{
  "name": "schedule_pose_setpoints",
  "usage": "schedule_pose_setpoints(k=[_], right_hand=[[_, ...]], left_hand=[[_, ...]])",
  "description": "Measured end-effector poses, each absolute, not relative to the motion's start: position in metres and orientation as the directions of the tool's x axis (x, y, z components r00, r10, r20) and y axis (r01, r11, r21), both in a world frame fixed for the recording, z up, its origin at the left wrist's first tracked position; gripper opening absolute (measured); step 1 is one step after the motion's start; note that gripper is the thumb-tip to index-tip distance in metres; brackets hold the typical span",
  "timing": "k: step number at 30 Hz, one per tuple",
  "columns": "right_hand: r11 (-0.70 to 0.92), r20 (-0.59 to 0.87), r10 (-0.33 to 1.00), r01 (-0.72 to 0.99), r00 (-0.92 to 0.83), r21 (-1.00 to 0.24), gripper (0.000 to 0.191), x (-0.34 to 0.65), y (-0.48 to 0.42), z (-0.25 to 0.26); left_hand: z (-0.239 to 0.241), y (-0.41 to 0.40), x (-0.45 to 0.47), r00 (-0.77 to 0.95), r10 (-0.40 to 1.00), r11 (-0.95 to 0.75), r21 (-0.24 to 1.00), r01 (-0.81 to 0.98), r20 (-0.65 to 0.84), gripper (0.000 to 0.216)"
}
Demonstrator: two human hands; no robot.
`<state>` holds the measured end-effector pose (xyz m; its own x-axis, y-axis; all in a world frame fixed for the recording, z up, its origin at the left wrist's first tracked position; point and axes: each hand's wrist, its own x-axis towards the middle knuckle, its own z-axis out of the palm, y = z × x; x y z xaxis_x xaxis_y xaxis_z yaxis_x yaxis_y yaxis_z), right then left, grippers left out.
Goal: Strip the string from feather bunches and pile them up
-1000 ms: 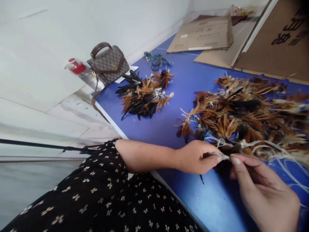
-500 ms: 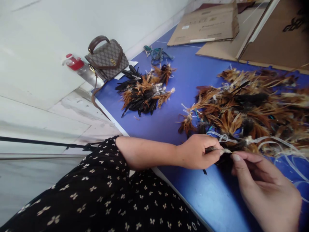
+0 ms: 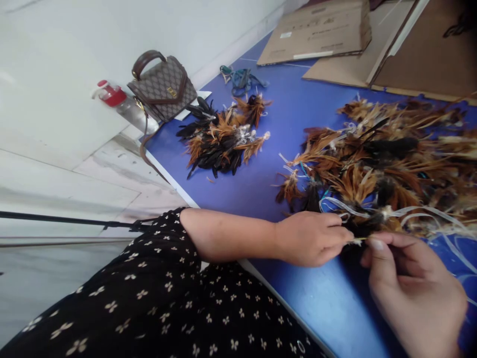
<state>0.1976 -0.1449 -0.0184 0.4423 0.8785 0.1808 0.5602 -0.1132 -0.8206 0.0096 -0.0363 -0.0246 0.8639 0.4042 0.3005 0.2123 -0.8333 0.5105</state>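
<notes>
My left hand (image 3: pixel 316 238) is closed on a small feather (image 3: pixel 358 241), whose pale, fluffy base shows past the fingertips. The rest of the feather is hidden under the fingers. My right hand (image 3: pixel 417 288) pinches the thin, yellowish end of it between thumb and index finger, so both hands meet over the near edge of the large feather pile (image 3: pixel 357 184). That pile is a spread of brown, tan and black feather bunches. Clear ribbon-like strips (image 3: pixel 428 210) lie across it, just behind my right hand.
A smaller heap of brown and black feather bunches (image 3: pixel 223 144) lies on the blue tabletop (image 3: pixel 242 196). Behind it are green-blue straps (image 3: pixel 242 80), a patterned handbag (image 3: pixel 164 92) and a red-capped bottle (image 3: pixel 124 104) by the wall. Flattened cardboard (image 3: pixel 316 35) covers the back right.
My left hand has turned over, its fingers now covering more of the feather. Both hands have shifted slightly to the right, and the feather's thin end now shows between them.
</notes>
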Motion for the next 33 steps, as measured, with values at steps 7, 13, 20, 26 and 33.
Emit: schedule_pose_setpoints(k=[7,13,20,26,33], right_hand=[[0.021,0.246,0.880,0.485,0.405,-0.874,0.026,0.198,-0.147,-0.021],[0.015,0.245,0.871,0.476,0.425,-0.879,0.028,0.196,-0.151,-0.022],[-0.078,0.156,0.863,0.432,0.481,-0.898,0.036,0.192,-0.148,-0.016],[-0.071,0.149,0.866,0.412,0.478,-0.909,0.036,0.193,-0.146,-0.016],[-0.065,0.151,0.873,0.418,0.464,-0.906,0.034,0.196,-0.149,-0.020]], left_hand=[[-0.011,-0.036,0.009,0.789,0.555,-0.555,0.824,0.114,0.265,0.042],[-0.016,-0.037,0.009,0.760,0.610,-0.462,0.880,0.112,0.224,0.028],[-0.029,-0.034,0.009,0.722,0.627,-0.546,0.826,0.140,0.293,0.028],[-0.027,-0.035,0.007,0.663,0.691,-0.502,0.851,0.156,0.287,0.021],[-0.026,-0.036,0.008,0.596,0.758,-0.424,0.895,0.140,0.266,0.016]])
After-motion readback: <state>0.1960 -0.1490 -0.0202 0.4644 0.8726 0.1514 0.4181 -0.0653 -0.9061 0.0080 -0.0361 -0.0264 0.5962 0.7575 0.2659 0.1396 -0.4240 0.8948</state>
